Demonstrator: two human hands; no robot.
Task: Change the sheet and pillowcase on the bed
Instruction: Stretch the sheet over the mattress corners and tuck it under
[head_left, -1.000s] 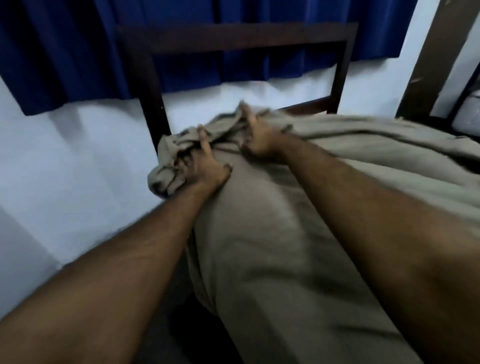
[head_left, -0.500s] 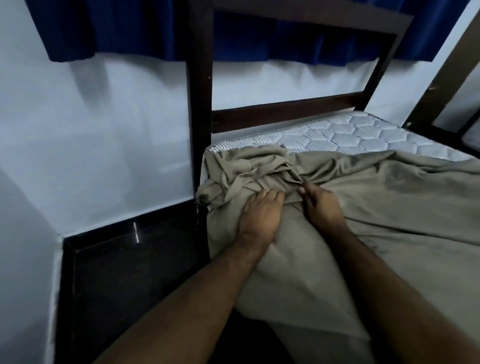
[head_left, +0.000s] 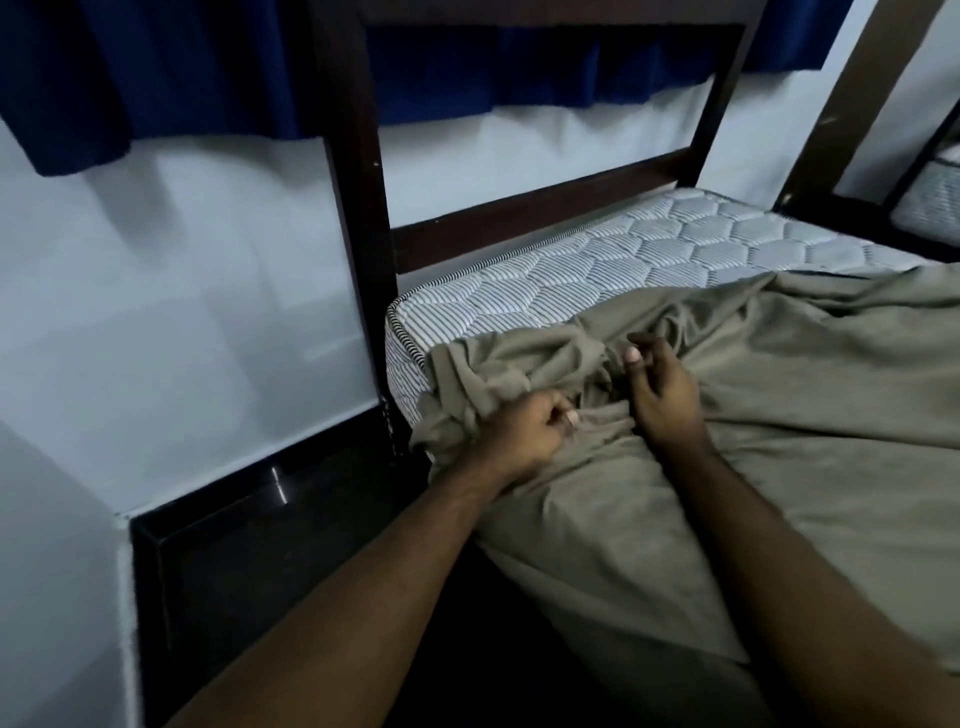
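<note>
While olive-brown cloth sheet (head_left: 779, 415) lies bunched over grey hexagon-quilted mattress (head_left: 649, 249), its corner stays bare, likely mid-removal or fitting. Dark wooden bed frame (head_left: 358, 208) behind. Left hand (head_left: 524, 431): fingers clenched on sheet bunch at corner. Right hand (head_left: 660, 384): fingers loosely curled, pinch unclear.

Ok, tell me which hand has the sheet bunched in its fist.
The left hand, at the mattress corner: its fingers are curled round a wad of sheet. The right hand only pinches a fold between thumb and fingers.
</note>
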